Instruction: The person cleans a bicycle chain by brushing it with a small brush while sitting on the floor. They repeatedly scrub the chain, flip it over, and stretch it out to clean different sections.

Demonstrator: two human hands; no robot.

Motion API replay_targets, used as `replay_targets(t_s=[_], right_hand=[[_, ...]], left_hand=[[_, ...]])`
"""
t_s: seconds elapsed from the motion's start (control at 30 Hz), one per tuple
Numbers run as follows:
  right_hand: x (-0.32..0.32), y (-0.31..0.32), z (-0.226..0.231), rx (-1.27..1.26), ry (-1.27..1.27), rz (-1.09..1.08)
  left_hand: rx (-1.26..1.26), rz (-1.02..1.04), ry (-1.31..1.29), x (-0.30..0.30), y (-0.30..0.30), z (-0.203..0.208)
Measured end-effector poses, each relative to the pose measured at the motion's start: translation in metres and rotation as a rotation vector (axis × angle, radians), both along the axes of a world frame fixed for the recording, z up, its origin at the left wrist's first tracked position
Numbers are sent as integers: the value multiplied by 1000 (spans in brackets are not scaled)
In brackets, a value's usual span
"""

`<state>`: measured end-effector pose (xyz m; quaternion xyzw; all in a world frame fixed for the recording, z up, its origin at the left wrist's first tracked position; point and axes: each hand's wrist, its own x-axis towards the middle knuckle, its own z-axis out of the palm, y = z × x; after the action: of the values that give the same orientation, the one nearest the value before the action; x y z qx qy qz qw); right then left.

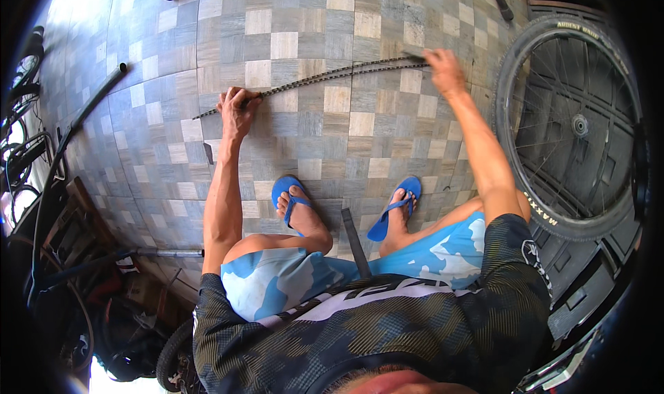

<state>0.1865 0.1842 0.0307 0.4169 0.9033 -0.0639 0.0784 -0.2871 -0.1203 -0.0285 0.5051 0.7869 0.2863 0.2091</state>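
A dark bicycle chain point(315, 80) stretches across the tiled floor in front of me, running as two strands side by side between my hands. My left hand point(237, 109) is closed around its left part, and a short tail of chain sticks out past the fingers toward the left. At the right end, the fingers of my right hand point(446, 72) close on the chain; a small dark bit beside the fingertips is too blurred to name. Both arms reach forward, with the hands wide apart.
To my right, a bicycle wheel point(510, 127) with a black tyre leans by dark panels. A long black tube point(90, 110) and bicycle parts stand at the left. A dark strap-like strip point(354, 242) shows between my knees. My feet wear blue flip-flops point(395, 211).
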Motion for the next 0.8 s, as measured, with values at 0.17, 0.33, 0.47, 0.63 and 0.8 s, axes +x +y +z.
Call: replay_targets(t_s=[0.17,0.33,0.47,0.63,0.8], right_hand=[[-122,-53,5,-286,460,-179],[-240,-130,-7,-543,409,4],[-144,-70,-2,-495,341,-150],[11,27,21,92,-70,-36],[-164,-76,14,-589,396,-352]], left_hand=[[-35,28,43,-2,-5,5],[-8,-8,4,0,10,1],[-36,31,6,-6,-8,10],[-37,25,-9,0,4,0],[-86,27,48,-7,-6,3]])
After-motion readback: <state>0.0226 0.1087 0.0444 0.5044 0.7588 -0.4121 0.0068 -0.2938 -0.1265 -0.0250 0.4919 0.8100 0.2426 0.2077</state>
